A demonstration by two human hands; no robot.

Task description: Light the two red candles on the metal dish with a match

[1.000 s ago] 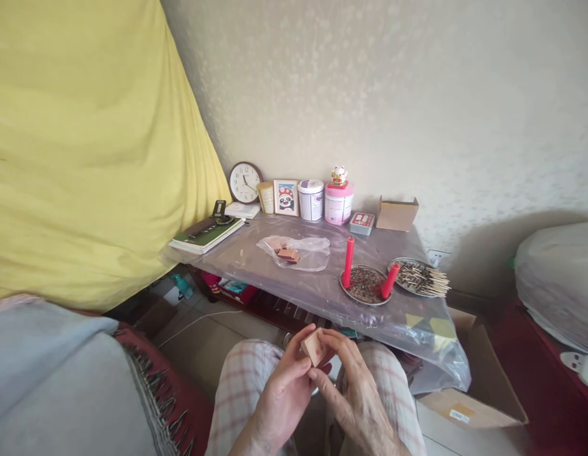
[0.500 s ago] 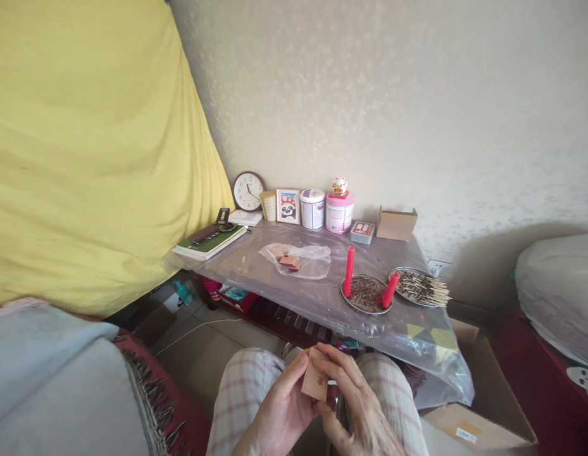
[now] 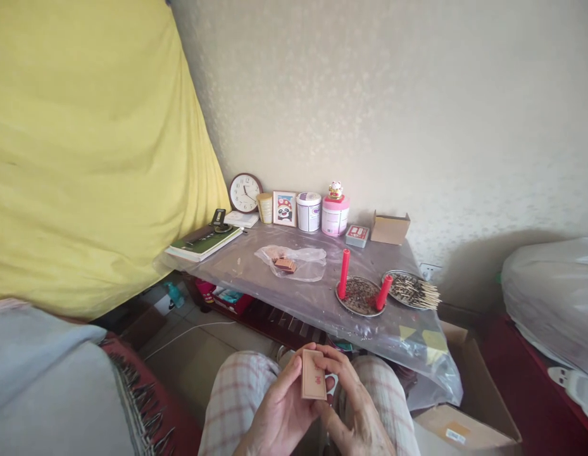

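A small beige matchbox (image 3: 313, 375) with red characters on its face is held over my lap, between both hands. My left hand (image 3: 285, 405) grips it along its left side, thumb on the edge and fingers beneath. On its other side, my right hand (image 3: 348, 399) has its index finger on the upper face and its thumb near the lower end. The underside of the box is hidden. Beyond my knees, more reddish-brown boxes (image 3: 285, 265) lie on a clear plastic bag (image 3: 312, 265) on the table.
On the plastic-covered table (image 3: 256, 278), two red candles (image 3: 344, 273) stand on a metal plate (image 3: 360, 311); a second plate (image 3: 402, 301) holds many thin sticks (image 3: 424, 294). A clock (image 3: 245, 192), tins and a picture frame line the wall. An open carton (image 3: 488, 399) is at right.
The matchbox has turned slightly, so more of its red characters show and it sits more upright. My right fingers have shifted off its face a little. The view has moved slightly right.
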